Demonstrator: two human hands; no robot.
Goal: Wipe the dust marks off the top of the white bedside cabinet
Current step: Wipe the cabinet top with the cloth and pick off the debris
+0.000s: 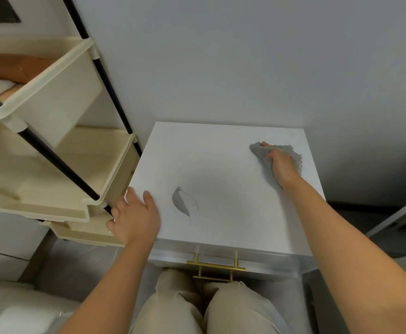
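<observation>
The white bedside cabinet [221, 150] stands against the wall, its flat top facing me. A grey dust mark [181, 202] shaped like a leaf lies on the left part of the top. My right hand [281, 165] presses a grey cloth [262, 153] flat onto the far right part of the top, well away from the mark. My left hand [134, 215] rests on the cabinet's front left corner, fingers spread over the edge, holding nothing.
A cream plastic tiered cart [52, 145] with black poles stands close to the cabinet's left side. Gold drawer handles [216, 266] stick out at the front, above my knees [209, 307]. A grey wall rises right behind the cabinet.
</observation>
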